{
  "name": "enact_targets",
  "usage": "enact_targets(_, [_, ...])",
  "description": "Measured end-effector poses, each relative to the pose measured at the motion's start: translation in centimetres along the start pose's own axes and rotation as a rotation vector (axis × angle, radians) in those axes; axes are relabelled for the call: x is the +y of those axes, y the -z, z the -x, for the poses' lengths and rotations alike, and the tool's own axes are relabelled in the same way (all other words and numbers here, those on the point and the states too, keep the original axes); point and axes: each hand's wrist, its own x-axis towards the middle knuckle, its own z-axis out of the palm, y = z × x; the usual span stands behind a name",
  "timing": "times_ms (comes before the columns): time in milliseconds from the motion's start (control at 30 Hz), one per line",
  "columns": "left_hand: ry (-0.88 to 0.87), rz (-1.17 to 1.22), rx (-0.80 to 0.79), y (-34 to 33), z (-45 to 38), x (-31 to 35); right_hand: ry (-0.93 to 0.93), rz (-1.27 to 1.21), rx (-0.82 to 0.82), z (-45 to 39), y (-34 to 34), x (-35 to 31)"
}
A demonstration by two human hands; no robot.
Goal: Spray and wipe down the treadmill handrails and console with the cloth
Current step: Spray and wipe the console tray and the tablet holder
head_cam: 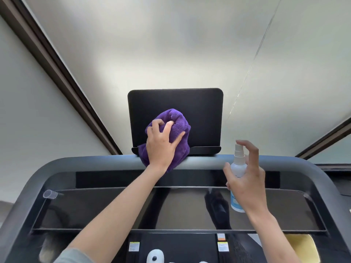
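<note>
A bunched purple cloth [178, 126] lies against the lower left of the black console screen [201, 111], and my left hand [161, 145] grips it there. The cloth's lower edge hangs over the grey front handrail [95, 162]. My right hand [247, 179] holds a small white spray bottle [238, 164] upright to the right of the screen, with the index finger arched above the nozzle. The hand hides the bottle's lower half. The nozzle points toward the screen.
Below the handrail sits a glossy dark console tray [114, 209] with a clear knob [49, 194] at its left. The handrail curves down at both sides. Small warning labels [133, 246] and white shoe tips [154, 257] show at the bottom. A pale blind [171, 44] fills the background.
</note>
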Motion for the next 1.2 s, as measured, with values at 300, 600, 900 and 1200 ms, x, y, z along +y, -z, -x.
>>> enact_targets(300, [-0.130,-0.142,0.080,-1.6,-5.0,4.6,0.009,0.019,0.048,-0.6,1.7,0.7])
enact_targets(600, [-0.204,-0.039,0.035,-1.4,0.4,3.0,-0.021,-0.005,0.058,0.2,2.4,1.0])
enact_targets(900, [-0.234,-0.159,0.033,-3.0,-5.9,7.7,-0.014,0.008,0.092,-0.5,3.5,1.6])
enact_targets(1200, [-0.275,-0.016,-0.016,-2.5,0.8,4.9,0.015,-0.026,0.092,-0.7,2.2,1.3])
